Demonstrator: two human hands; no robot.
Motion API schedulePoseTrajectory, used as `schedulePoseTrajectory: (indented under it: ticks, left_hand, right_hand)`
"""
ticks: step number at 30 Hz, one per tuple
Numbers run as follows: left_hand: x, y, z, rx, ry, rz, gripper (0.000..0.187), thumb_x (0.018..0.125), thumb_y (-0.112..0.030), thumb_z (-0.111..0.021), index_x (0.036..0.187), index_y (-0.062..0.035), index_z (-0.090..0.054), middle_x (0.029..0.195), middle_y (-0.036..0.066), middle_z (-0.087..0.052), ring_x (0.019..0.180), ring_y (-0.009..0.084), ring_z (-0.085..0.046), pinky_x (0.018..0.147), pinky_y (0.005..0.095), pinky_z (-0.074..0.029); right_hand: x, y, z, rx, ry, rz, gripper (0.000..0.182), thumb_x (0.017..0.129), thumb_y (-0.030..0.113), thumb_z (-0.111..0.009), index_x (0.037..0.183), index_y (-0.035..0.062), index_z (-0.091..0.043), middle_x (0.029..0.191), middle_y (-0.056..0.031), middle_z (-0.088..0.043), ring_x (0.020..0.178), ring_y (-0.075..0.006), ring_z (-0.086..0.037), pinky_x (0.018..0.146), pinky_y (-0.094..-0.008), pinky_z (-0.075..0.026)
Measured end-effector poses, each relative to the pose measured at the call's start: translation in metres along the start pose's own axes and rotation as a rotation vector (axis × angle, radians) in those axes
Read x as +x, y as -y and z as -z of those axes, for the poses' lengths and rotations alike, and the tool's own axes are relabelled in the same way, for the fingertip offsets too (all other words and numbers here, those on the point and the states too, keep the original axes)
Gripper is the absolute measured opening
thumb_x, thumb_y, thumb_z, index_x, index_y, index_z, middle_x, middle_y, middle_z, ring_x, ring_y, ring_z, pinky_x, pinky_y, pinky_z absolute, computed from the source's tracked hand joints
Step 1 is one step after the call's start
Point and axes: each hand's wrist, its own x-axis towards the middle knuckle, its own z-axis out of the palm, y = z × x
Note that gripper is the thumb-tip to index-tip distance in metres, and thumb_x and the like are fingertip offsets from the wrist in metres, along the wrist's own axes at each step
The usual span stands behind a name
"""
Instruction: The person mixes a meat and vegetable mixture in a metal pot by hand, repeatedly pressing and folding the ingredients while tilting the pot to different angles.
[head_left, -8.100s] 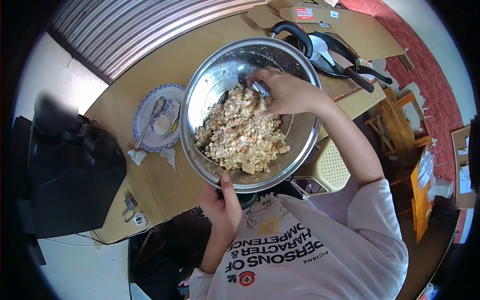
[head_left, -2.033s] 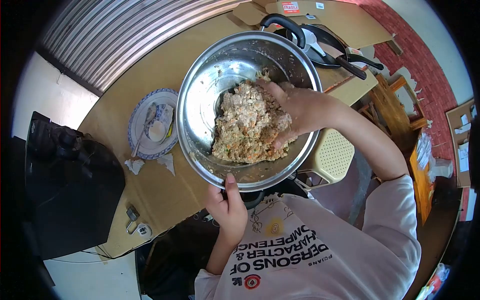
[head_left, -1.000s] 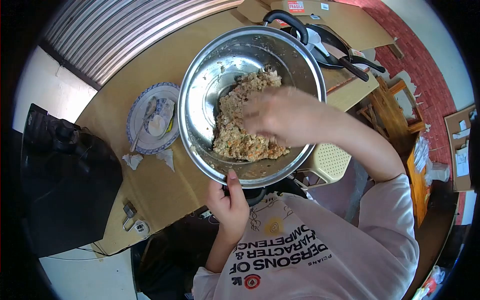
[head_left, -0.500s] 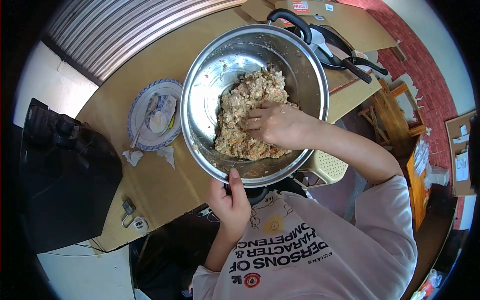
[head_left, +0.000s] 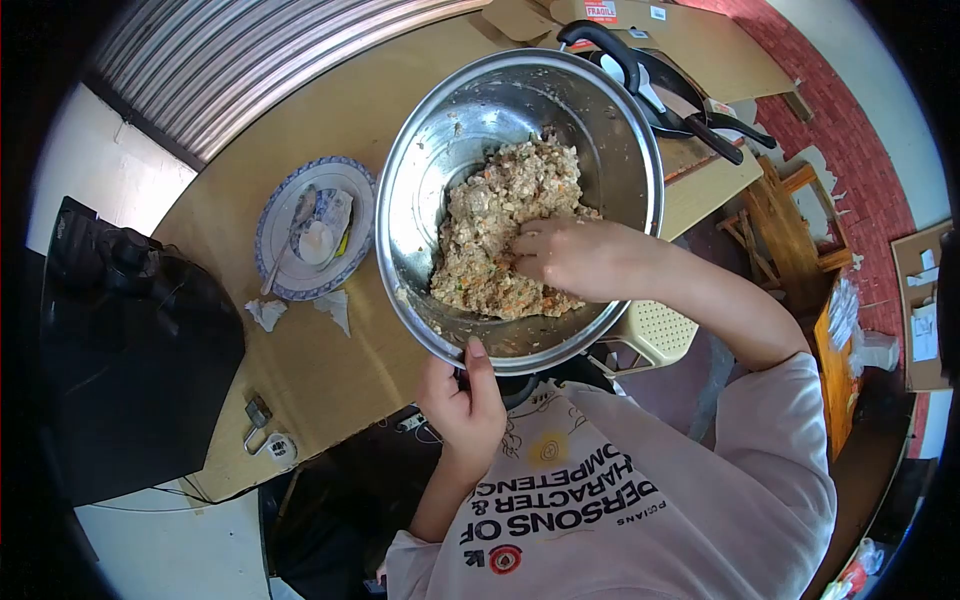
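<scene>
A large steel pot (head_left: 400, 265) with black handles is tilted toward me. Inside lies a lumpy ground-meat mixture (head_left: 490, 225) flecked with orange and green bits. My left hand (head_left: 462, 405) grips the near rim by the lower handle, thumb on top and the other fingers mostly hidden below. My right hand (head_left: 570, 258) is in the pot, its curled fingers sunk into the right side of the mixture, so the fingertips are hidden.
Left of the pot, a blue-rimmed plate (head_left: 270, 215) bears a spoon and scraps, with torn paper (head_left: 265, 315) beside it. A padlock (head_left: 258, 415), a black appliance (head_left: 140, 350), a frying pan (head_left: 670, 90) and a beige plastic stool (head_left: 660, 335) are also around.
The pot has shifted slightly right and turned a little, with my left hand still on its rim. My right hand has moved slightly right, its fingers curling more into the mixture.
</scene>
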Motion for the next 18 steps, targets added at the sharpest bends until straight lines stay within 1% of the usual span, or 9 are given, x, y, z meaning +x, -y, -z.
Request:
schedulePoseTrajectory:
  ticks: [1,2,4,8,10,12,14,16,18]
  left_hand:
    - [-0.001,0.002,-0.001,-0.012,-0.015,-0.018,0.016,0.096,-0.005,-0.05,0.096,0.0077,-0.06,0.082,0.005,-0.063,0.076,0.0071,-0.053,0.069,0.0234,-0.044]
    - [0.0,0.001,-0.001,-0.013,-0.015,-0.016,0.016,0.096,-0.005,-0.05,0.096,0.0077,-0.06,0.082,0.005,-0.063,0.076,0.0071,-0.053,0.069,0.0234,-0.044]
    - [0.003,-0.002,-0.002,-0.059,-0.028,0.002,0.012,0.093,-0.006,-0.056,0.092,0.005,-0.06,0.071,0.005,-0.057,0.06,0.0086,-0.047,0.054,0.0243,-0.038]
    - [0.002,-0.001,-0.002,-0.037,-0.025,-0.023,0.012,0.093,-0.006,-0.056,0.092,0.0051,-0.06,0.071,0.005,-0.058,0.06,0.0079,-0.047,0.054,0.0245,-0.038]
    - [0.0,-0.004,0.0,-0.022,0.01,0.031,0.015,0.096,-0.005,-0.05,0.095,0.0076,-0.059,0.081,0.005,-0.062,0.076,0.0078,-0.052,0.069,0.024,-0.043]
    - [0.001,-0.008,0.0,-0.013,0.014,0.023,0.015,0.095,-0.005,-0.05,0.094,0.0075,-0.059,0.081,0.006,-0.062,0.076,0.008,-0.052,0.069,0.0242,-0.043]
    - [0.003,-0.008,-0.001,-0.003,0.018,0.013,0.015,0.095,-0.005,-0.051,0.094,0.0074,-0.059,0.08,0.006,-0.062,0.076,0.0082,-0.052,0.069,0.0245,-0.043]
    - [0.004,-0.003,-0.003,-0.022,-0.02,-0.05,0.012,0.093,-0.007,-0.056,0.092,0.005,-0.06,0.073,0.006,-0.059,0.062,0.0088,-0.05,0.056,0.0241,-0.041]
    - [0.003,0.002,-0.004,0.003,-0.038,-0.085,0.012,0.093,-0.006,-0.056,0.092,0.005,-0.06,0.072,0.006,-0.059,0.062,0.0085,-0.05,0.057,0.0241,-0.041]
  right_hand:
    - [-0.001,0.003,0.001,-0.01,0.064,-0.058,0.018,0.076,0.004,-0.057,0.088,-0.0041,-0.067,0.1,-0.0155,-0.063,0.103,-0.0312,-0.061,0.087,-0.0378,-0.053]
    - [-0.002,0.003,0.0,-0.011,0.039,-0.03,0.014,0.077,0.004,-0.057,0.084,-0.0034,-0.066,0.096,-0.0142,-0.063,0.1,-0.0305,-0.062,0.084,-0.0384,-0.054]
    - [-0.003,0.001,-0.005,0.017,0.019,-0.036,0.013,0.076,0.004,-0.057,0.082,-0.0031,-0.066,0.096,-0.0142,-0.063,0.1,-0.0303,-0.062,0.084,-0.0381,-0.054]
    - [-0.002,-0.004,-0.016,0.043,-0.029,-0.001,0.013,0.076,0.005,-0.058,0.081,-0.0027,-0.066,0.098,-0.0143,-0.064,0.1,-0.03,-0.062,0.086,-0.0373,-0.053]
    - [-0.002,-0.002,-0.018,0.016,0.003,-0.013,0.014,0.076,0.005,-0.058,0.082,-0.0028,-0.067,0.101,-0.0144,-0.064,0.1,-0.0303,-0.062,0.087,-0.0373,-0.052]
    - [-0.001,-0.001,-0.02,-0.012,0.034,-0.022,0.015,0.075,0.006,-0.058,0.084,-0.0029,-0.067,0.104,-0.0145,-0.064,0.101,-0.0305,-0.062,0.088,-0.0373,-0.052]
    - [-0.001,-0.003,-0.02,0.014,0.04,0.001,0.021,0.07,0.005,-0.063,0.09,-0.0024,-0.065,0.105,-0.0141,-0.063,0.102,-0.0291,-0.06,0.086,-0.0382,-0.052]
    - [0.001,-0.003,-0.019,-0.002,0.075,0.002,0.022,0.069,0.005,-0.064,0.09,-0.002,-0.065,0.104,-0.0137,-0.063,0.102,-0.0289,-0.06,0.085,-0.0381,-0.052]
    - [0.002,-0.002,-0.018,-0.018,0.108,0.003,0.023,0.068,0.004,-0.065,0.09,-0.0016,-0.066,0.104,-0.0132,-0.064,0.101,-0.0287,-0.061,0.085,-0.0381,-0.053]
